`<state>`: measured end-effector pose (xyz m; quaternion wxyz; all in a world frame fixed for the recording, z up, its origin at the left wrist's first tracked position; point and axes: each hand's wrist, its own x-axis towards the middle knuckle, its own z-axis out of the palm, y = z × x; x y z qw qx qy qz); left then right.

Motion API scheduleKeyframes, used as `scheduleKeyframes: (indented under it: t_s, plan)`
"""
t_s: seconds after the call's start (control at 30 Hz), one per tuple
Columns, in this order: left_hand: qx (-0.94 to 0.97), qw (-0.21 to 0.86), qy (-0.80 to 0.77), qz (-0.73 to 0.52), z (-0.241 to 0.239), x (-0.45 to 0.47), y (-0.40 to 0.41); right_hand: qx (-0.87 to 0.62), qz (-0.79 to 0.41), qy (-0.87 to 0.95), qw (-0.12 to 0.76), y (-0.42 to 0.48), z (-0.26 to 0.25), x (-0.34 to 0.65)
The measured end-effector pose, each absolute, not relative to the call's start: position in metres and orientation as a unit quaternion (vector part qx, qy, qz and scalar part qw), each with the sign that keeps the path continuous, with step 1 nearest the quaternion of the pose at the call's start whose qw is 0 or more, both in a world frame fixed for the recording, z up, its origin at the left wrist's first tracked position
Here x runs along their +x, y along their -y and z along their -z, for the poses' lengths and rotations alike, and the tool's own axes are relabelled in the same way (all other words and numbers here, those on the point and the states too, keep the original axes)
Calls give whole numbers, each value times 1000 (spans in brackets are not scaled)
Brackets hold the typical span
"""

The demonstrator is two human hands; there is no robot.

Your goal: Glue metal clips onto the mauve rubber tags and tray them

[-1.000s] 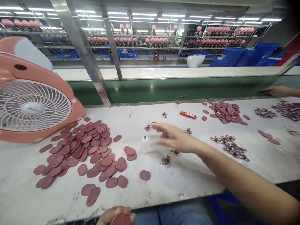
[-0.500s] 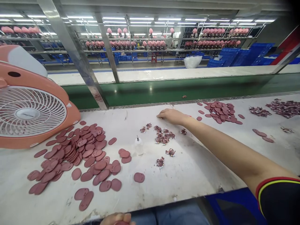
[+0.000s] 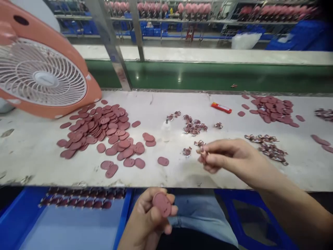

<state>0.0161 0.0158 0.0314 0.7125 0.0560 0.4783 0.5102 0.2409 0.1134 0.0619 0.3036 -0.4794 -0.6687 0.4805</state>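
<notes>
My left hand [image 3: 144, 218] is closed on a flat, oval, dusty-red disc [image 3: 162, 204] with small holes, held over my lap below the table edge. Between the thumb and fingertips of my right hand [image 3: 234, 160] is a small reddish-brown piece [image 3: 204, 153], partly covered by the fingers. Small brown-and-white pieces [image 3: 194, 127] lie in a cluster beyond that hand, and more pieces [image 3: 272, 151] lie to its right. A large heap of oval discs [image 3: 96, 126] spreads over the left of the table. A small clear bottle [image 3: 165, 131] with a dark thin tip stands between heap and cluster.
An orange fan [image 3: 47, 78] stands at the back left. A red packet [image 3: 221, 107] lies near a second disc heap [image 3: 273, 108]. Below the table, a blue bin [image 3: 70, 229] holds rows of joined pieces. Behind a metal post [image 3: 114, 52] runs a green belt [image 3: 179, 74].
My right hand has come back from the far side of the table towards me, now pinching a small piece. My left hand has risen into fuller view with the disc. The view has tilted down.
</notes>
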Motion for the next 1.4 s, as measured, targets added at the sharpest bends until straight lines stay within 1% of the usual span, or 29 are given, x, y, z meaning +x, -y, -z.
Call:
scheduleKeyframes:
  t_s: [0.1,0.17,0.33,0.53,0.7,1.07,1.4]
  plan:
    - [59,744,-446,-494,-31,17,-11,-417,-588,629,291,-79,-68,220]
    - [84,769,-413,-480,-26,14,-7,-374,-603,644,287,-67,-69,209]
    - [115,801,-359,-465,-17,7,3,-316,-511,744,291,-57,-67,195]
    - [114,806,-338,-472,-17,9,7,-300,-482,771,290,-52,-68,193]
    - [109,807,-336,-473,-17,10,8,-296,-443,804,265,-52,-71,193]
    - [94,812,-338,-467,-16,11,8,-268,-439,823,241,-54,-76,193]
    - [71,806,-352,-470,-19,12,10,-234,-404,854,230,-52,-79,193]
